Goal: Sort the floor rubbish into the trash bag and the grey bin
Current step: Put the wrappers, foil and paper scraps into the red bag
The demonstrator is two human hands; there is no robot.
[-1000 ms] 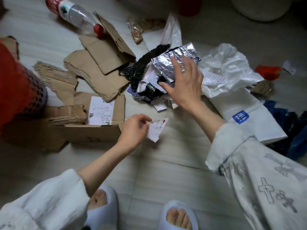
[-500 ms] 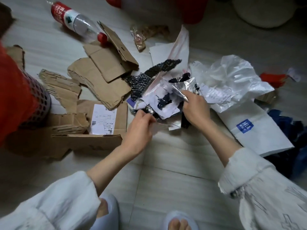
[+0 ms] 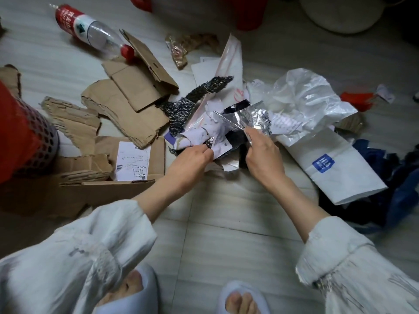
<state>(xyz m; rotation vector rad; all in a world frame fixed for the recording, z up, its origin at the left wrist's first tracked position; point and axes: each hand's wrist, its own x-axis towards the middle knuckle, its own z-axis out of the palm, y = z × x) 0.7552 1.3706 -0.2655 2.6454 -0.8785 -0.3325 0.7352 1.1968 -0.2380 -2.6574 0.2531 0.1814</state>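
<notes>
The right hand (image 3: 264, 155) pinches the light, crinkly foil wrapper (image 3: 246, 117) atop the floor pile while the left hand (image 3: 192, 158) pinches paper scraps (image 3: 216, 135); gather bunched edges, since flat sheets likely slip.

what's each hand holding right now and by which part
The right hand pinches the silver foil wrapper at its lower edge. The left hand grips torn paper scraps at their near edge.
</notes>
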